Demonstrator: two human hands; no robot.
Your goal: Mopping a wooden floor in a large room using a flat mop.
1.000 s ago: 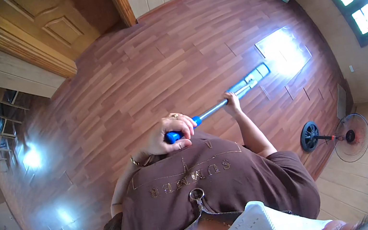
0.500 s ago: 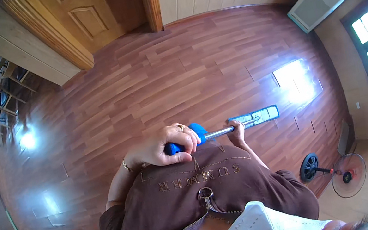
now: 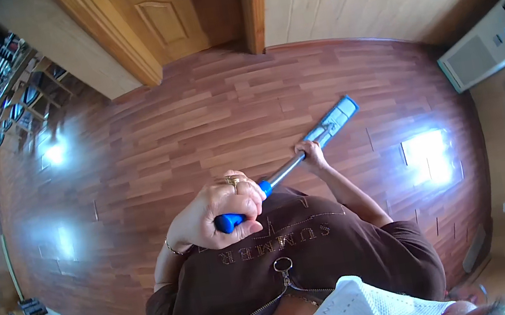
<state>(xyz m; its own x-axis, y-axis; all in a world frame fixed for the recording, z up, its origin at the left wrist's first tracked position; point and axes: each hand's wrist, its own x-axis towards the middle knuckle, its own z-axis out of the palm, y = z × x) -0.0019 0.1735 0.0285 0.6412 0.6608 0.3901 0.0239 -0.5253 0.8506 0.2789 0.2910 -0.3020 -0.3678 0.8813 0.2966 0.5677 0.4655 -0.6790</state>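
Across most of the view spreads the wood-plank floor (image 3: pixel 208 131). Air conditioner (image 3: pixel 487 45) between 2 and 3 o'clock, well apart from the mop; an overlong sweep that way could knock it. Glare patch (image 3: pixel 429 158) just past 3 o'clock might mask streaks or wet planks. Brown top (image 3: pixel 350 261) at 6 o'clock, close behind the pole: kickback from a sudden stop could jab it.

Flat mop (image 3: pixel 286 170) near centre, pole slanting from 8 to 2 o'clock. Mop head (image 3: pixel 332 121) at the 2 o'clock end; floor contact cannot be told. Judged risk: too steep a push might flip the head at its joint.

Hands both in use. Left hand (image 3: pixel 224 205) curled tightly round the blue grip (image 3: pixel 228 222); slackening could let the pole twist. Right hand (image 3: pixel 312 154) wrapped round the pole, apparently just short of the head; slipping there could let it swing.
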